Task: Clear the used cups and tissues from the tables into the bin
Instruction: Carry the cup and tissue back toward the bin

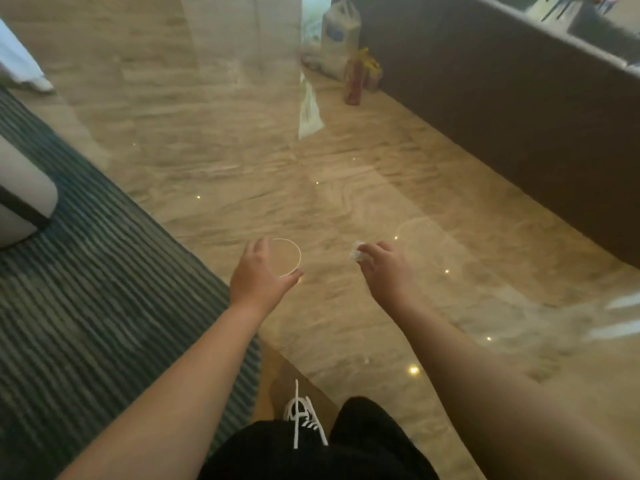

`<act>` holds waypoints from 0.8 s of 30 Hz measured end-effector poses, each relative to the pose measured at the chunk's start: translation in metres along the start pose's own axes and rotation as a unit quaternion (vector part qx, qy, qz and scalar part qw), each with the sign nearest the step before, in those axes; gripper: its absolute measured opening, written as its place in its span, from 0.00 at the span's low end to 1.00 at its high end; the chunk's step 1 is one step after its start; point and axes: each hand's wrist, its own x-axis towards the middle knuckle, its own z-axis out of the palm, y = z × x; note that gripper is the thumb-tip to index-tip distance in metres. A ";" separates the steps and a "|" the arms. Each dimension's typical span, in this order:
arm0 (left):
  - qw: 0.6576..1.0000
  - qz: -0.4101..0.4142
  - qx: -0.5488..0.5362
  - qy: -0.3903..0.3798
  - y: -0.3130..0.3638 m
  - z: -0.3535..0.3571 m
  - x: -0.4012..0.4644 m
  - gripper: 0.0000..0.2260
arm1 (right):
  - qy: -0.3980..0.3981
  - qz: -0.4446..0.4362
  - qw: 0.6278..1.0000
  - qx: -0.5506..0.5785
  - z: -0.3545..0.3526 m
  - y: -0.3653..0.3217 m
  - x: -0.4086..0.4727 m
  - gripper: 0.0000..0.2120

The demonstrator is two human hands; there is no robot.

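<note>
**Clear cup in one hand, crumpled tissue in the other**

Clear plastic makes up the cup [286, 258], so see-through that mostly its thin round rim shows, with the shiny floor [346, 188] visible through it. The cup is held out over the floor, in front of the person. The left hand [259, 275] is wrapped around its side, fingers curled on the far side and thumb on the near side, closed on the cup.

The tissue [357, 252] is small, white and scrunched up. The right hand [386, 268] pinches it at the fingertips, with the fingers closed tight on it. It is held out over the floor too, just to the right of the cup.

The two hands are apart and do not touch. A striped grey carpet [86, 271] lies to the left. A white shoe [304, 414] shows below, on the floor.
</note>
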 end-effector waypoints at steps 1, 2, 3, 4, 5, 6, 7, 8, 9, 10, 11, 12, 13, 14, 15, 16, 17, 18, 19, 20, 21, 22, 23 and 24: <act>1.000 -0.003 -0.003 0.003 0.001 0.000 0.015 0.36 | -0.005 -0.004 1.000 -0.001 0.002 -0.001 0.016 0.12; 1.000 -0.009 -0.006 0.007 0.002 0.001 0.028 0.36 | -0.010 -0.008 1.000 0.003 0.003 -0.003 0.033 0.12; 1.000 -0.016 -0.009 0.010 0.002 0.003 0.042 0.36 | -0.015 -0.011 1.000 0.007 0.005 -0.003 0.050 0.12; 1.000 -0.025 -0.011 0.013 0.002 0.005 0.056 0.36 | -0.019 -0.015 1.000 0.009 0.007 -0.004 0.068 0.12; 0.999 -0.035 -0.012 0.017 0.002 0.007 0.070 0.36 | -0.024 -0.020 0.999 0.009 0.009 -0.005 0.086 0.12; 0.999 -0.044 -0.010 0.021 0.001 0.009 0.085 0.36 | -0.028 -0.025 0.999 0.005 0.011 -0.005 0.105 0.12; 0.998 -0.053 -0.008 0.026 0.000 0.012 0.100 0.36 | -0.030 -0.032 0.999 -0.001 0.014 -0.006 0.124 0.12; 0.998 -0.061 -0.006 0.031 0.000 0.015 0.116 0.36 | -0.033 -0.039 0.999 -0.007 0.017 -0.006 0.143 0.12; 0.997 -0.068 -0.006 0.038 0.000 0.018 0.133 0.36 | -0.036 -0.046 0.998 -0.006 0.019 -0.007 0.163 0.13; 0.996 -0.074 -0.006 0.045 0.001 0.021 0.151 0.37 | -0.042 -0.052 0.998 0.000 0.021 -0.007 0.184 0.13; 0.996 -0.078 -0.005 0.053 0.002 0.024 0.170 0.36 | -0.049 -0.058 0.997 0.009 0.023 -0.007 0.205 0.13; 0.995 -0.082 -0.005 0.060 0.004 0.029 0.189 0.36 | -0.054 -0.064 0.996 0.014 0.025 -0.007 0.228 0.13; 0.994 -0.086 -0.004 0.067 0.007 0.033 0.210 0.36 | -0.059 -0.072 0.996 0.017 0.026 -0.006 0.252 0.13; 0.993 -0.091 -0.004 0.073 0.011 0.037 0.231 0.36 | -0.063 -0.080 0.995 0.020 0.026 -0.005 0.277 0.13; 0.992 -0.098 -0.004 0.079 0.017 0.041 0.253 0.36 | -0.067 -0.090 0.993 0.023 0.026 -0.004 0.304 0.13; 0.991 -0.107 -0.003 0.086 0.023 0.044 0.276 0.36 | -0.070 -0.101 0.992 0.025 0.024 -0.003 0.331 0.12; 0.989 -0.117 -0.001 0.090 0.029 0.046 0.298 0.36 | -0.072 -0.111 0.991 0.025 0.023 -0.003 0.357 0.12; 0.988 -0.127 0.002 0.093 0.036 0.048 0.321 0.36 | -0.075 -0.120 0.990 0.023 0.020 -0.002 0.385 0.12; 0.986 -0.135 0.005 0.094 0.042 0.049 0.343 0.36 | -0.077 -0.130 0.988 0.021 0.018 -0.002 0.411 0.12; 0.985 -0.141 0.006 0.098 0.048 0.050 0.364 0.36 | -0.079 -0.139 0.987 0.021 0.016 -0.003 0.435 0.12; 0.984 -0.147 0.005 0.104 0.052 0.049 0.383 0.35 | -0.081 -0.147 0.986 0.021 0.014 -0.004 0.458 0.12; 0.982 -0.152 0.003 0.111 0.056 0.049 0.402 0.35 | -0.084 -0.151 0.985 0.023 0.013 -0.006 0.480 0.12; 0.980 -0.158 0.001 0.117 0.059 0.049 0.418 0.35 | -0.087 -0.154 0.984 0.023 0.013 -0.009 0.500 0.12; 0.979 -0.164 0.000 0.123 0.061 0.049 0.434 0.35 | -0.092 -0.158 0.983 0.021 0.013 -0.012 0.519 0.12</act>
